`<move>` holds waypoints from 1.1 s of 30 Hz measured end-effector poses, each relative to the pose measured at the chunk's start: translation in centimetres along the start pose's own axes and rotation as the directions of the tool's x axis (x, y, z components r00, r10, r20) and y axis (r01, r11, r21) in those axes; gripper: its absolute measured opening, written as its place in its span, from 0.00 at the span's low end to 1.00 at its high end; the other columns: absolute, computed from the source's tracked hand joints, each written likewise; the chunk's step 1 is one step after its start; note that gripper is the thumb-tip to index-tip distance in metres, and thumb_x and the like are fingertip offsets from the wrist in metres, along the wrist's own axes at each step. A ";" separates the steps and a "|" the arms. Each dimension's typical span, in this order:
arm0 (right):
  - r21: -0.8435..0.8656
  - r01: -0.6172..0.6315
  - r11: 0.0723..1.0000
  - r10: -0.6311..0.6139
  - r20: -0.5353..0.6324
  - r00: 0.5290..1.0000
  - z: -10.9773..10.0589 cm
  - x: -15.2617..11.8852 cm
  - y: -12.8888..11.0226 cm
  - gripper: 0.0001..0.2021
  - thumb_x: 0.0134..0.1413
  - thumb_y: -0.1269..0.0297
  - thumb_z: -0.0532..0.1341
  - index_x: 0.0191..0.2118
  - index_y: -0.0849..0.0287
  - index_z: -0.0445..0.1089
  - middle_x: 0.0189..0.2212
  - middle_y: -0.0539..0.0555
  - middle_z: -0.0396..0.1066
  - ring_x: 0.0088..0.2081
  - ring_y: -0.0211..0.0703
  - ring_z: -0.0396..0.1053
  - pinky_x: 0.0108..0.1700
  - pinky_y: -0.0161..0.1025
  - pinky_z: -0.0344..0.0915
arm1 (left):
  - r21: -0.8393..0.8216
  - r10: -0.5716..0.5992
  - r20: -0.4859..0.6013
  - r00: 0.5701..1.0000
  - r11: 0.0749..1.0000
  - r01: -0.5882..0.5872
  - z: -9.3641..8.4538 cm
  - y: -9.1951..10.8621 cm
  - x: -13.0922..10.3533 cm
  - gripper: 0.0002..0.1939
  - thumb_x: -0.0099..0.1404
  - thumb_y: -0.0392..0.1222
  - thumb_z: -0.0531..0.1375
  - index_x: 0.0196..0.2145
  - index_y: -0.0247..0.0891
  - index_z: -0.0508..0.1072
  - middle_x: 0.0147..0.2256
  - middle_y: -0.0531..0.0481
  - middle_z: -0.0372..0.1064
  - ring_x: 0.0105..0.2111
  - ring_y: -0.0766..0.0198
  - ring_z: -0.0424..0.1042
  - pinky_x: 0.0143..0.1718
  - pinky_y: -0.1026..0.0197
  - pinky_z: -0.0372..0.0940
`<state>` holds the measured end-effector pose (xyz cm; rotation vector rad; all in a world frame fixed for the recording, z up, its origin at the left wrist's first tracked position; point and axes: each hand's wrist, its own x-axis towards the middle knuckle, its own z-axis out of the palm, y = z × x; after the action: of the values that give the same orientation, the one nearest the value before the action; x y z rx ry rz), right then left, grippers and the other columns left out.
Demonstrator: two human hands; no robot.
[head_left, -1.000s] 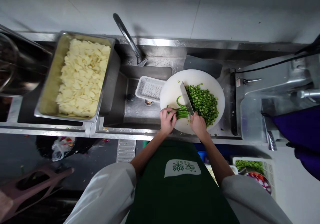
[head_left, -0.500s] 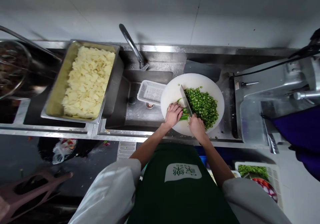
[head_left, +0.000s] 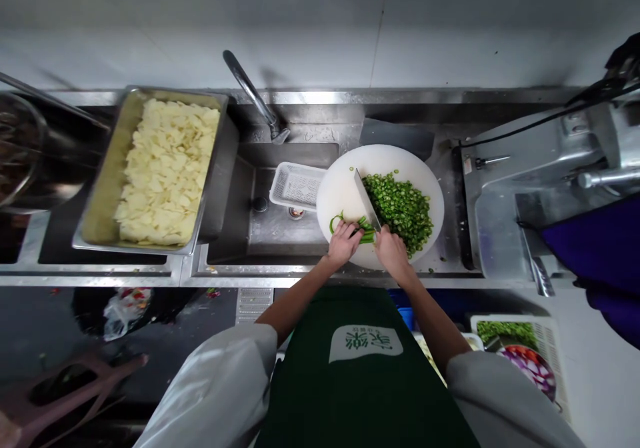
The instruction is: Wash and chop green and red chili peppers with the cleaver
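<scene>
On the board [head_left: 334,191], the right hand [head_left: 392,249] grips a knife [head_left: 367,201]; the half-curled left hand [head_left: 343,243] holds green peppers [head_left: 369,237].

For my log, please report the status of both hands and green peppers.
Right hand grips knife. Left hand holds long green peppers on white board. Close to knife: left hand one side, chopped pile other.

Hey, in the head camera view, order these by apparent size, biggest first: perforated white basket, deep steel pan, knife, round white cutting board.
1. Deep steel pan
2. Round white cutting board
3. Perforated white basket
4. Knife, going by visible area; its handle is mostly hidden
</scene>
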<state>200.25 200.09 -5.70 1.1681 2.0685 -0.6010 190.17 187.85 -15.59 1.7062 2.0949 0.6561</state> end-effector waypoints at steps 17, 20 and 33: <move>-0.087 0.027 0.996 -0.025 0.022 0.999 -0.6 -1.6 -0.4 0.15 0.71 0.64 0.44 0.51 0.64 0.62 0.41 0.66 0.76 0.44 0.51 0.76 0.44 0.39 0.64 | 0.004 0.026 -0.009 1.000 1.000 -0.026 0.9 -0.3 0.6 0.14 0.73 0.38 0.49 0.49 0.38 0.73 0.43 0.44 0.74 0.41 0.57 0.70 0.53 0.48 0.64; -0.085 0.014 0.996 -0.012 0.025 1.000 -0.6 -1.8 -0.3 0.14 0.70 0.65 0.44 0.51 0.65 0.62 0.41 0.66 0.76 0.44 0.51 0.76 0.43 0.39 0.64 | 0.014 0.039 -0.009 0.999 0.999 -0.038 0.9 -0.2 0.7 0.15 0.74 0.39 0.48 0.48 0.37 0.72 0.40 0.45 0.73 0.40 0.58 0.70 0.51 0.50 0.64; -0.097 0.015 0.995 -0.011 0.042 0.999 -0.6 -1.5 -0.4 0.13 0.71 0.64 0.45 0.50 0.64 0.62 0.42 0.66 0.76 0.44 0.51 0.76 0.42 0.39 0.63 | 0.019 0.031 -0.079 0.996 0.999 -0.029 1.5 -0.3 0.5 0.14 0.74 0.40 0.48 0.45 0.35 0.72 0.39 0.44 0.70 0.38 0.59 0.69 0.42 0.56 0.66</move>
<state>200.23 199.45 -4.19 1.0785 2.0486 -0.5202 190.61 188.46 -17.01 1.7515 2.1389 0.7274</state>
